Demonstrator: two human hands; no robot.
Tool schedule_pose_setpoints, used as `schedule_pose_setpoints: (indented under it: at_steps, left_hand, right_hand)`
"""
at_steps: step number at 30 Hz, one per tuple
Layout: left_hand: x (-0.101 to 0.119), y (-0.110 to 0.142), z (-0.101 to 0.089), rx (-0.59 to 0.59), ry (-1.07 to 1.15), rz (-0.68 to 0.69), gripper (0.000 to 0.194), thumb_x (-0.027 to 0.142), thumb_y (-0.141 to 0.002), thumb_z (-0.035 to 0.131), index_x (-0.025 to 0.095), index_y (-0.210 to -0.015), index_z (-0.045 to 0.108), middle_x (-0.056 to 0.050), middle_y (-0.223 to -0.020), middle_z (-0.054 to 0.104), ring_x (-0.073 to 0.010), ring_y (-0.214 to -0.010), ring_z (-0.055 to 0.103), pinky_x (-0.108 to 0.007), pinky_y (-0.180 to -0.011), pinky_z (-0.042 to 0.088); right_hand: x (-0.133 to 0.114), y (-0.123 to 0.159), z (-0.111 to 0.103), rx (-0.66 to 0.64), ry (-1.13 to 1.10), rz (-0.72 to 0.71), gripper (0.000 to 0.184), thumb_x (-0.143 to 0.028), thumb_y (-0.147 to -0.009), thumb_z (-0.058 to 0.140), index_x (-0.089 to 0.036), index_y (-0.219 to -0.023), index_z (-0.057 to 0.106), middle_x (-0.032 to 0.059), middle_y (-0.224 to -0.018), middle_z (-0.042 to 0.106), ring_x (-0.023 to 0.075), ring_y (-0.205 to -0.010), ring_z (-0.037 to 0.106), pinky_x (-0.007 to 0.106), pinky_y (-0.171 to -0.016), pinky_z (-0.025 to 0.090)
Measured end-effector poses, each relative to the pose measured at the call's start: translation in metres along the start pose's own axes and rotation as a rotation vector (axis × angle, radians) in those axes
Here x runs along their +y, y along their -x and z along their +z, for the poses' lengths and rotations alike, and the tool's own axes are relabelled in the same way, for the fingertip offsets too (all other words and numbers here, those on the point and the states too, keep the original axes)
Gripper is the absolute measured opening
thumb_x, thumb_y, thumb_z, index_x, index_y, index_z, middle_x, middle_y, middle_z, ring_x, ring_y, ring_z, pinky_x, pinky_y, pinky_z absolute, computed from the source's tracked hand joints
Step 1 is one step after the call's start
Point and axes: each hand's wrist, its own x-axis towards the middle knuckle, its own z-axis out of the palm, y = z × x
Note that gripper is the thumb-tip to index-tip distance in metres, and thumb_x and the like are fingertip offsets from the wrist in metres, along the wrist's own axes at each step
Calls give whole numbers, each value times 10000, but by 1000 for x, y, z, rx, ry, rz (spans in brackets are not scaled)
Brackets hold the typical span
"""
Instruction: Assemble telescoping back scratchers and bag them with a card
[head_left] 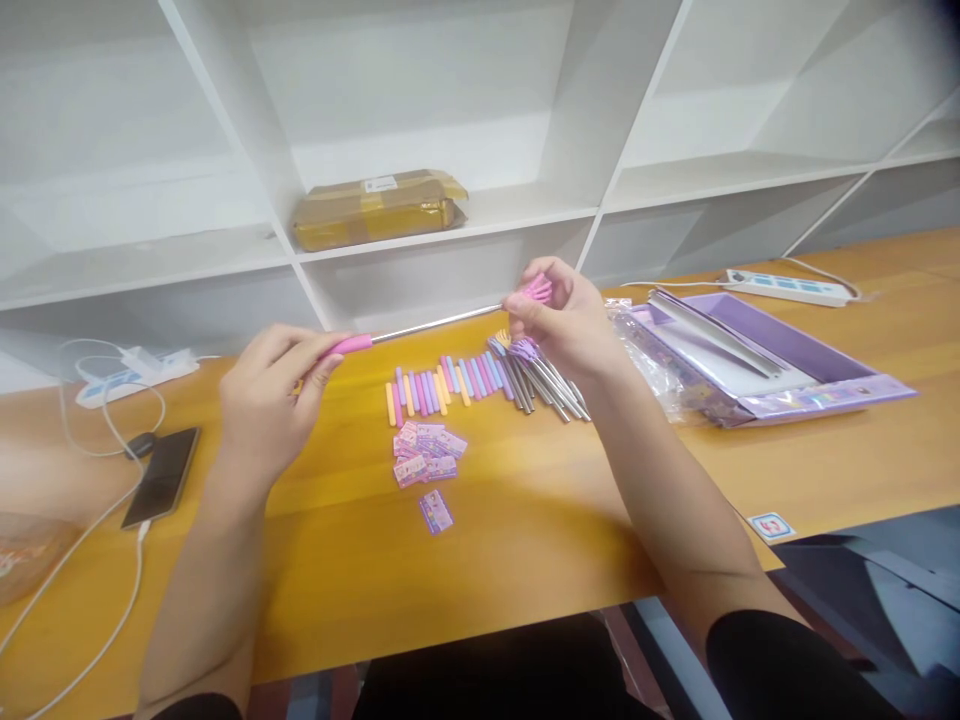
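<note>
**Pink-handled rod (436, 324) held up over a wooden table (540, 530)**

Taking the view's middle as the dial's centre, one printed card (436, 511) lies nearest, between 6 and 7 o'clock, its lettering too small to read. At 4, a red-and-blue sticker (771, 526) by the table edge is equally illegible. A pile of similar cards (427, 455) sits at 7. The rod crosses near the centre: at 9, the left hand (271, 400) has fingers clamped on its pink handle; at 2, the right hand (570, 320) pinches its far end, by a pink claw-shaped head (537, 288). Below it, coloured sticks (431, 393) line up towards 8, with metal rods (555, 388) between 3 and 4. An open purple box (825, 395) at 3 bears unreadable print. Beyond, between 10 and 11, a shelved brown parcel (337, 222) wears a white label (380, 184), too blurred to read.
</note>
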Motion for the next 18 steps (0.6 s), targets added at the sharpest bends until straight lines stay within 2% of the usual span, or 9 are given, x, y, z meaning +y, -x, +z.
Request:
schedule_pose_setpoints:
  at_steps: [6, 12, 18]
  left_hand:
    - [-1, 2, 0, 60, 51, 5, 313, 287, -1076, 677, 440, -1332, 770, -13, -1090, 780, -194, -937, 728, -368, -812, 579]
    - [0, 4, -3, 80, 70, 0, 335, 256, -1054, 708, 441, -1324, 778, -11, -1080, 778, -193, -922, 718, -357, -793, 560]
    - [9, 5, 12, 81, 57, 4, 244, 293, -1072, 683, 358, -1268, 814, -28, -1023, 786, -177, -869, 714, -329, -763, 556]
  right_hand:
    - [-8, 7, 5, -49, 40, -50, 539, -529, -759, 992, -278, -927, 545, -82, -714, 568, 90, -573, 567, 267, -549, 501]
    - [-3, 12, 11, -78, 22, -68, 481, -492, -811, 970, -274, -934, 559, -71, -686, 600, 101, -598, 574, 270, -592, 499]
    - [2, 19, 23, -91, 62, -33, 488, -541, -823, 951, -281, -939, 555, -69, -657, 624, 115, -597, 580, 277, -594, 508]
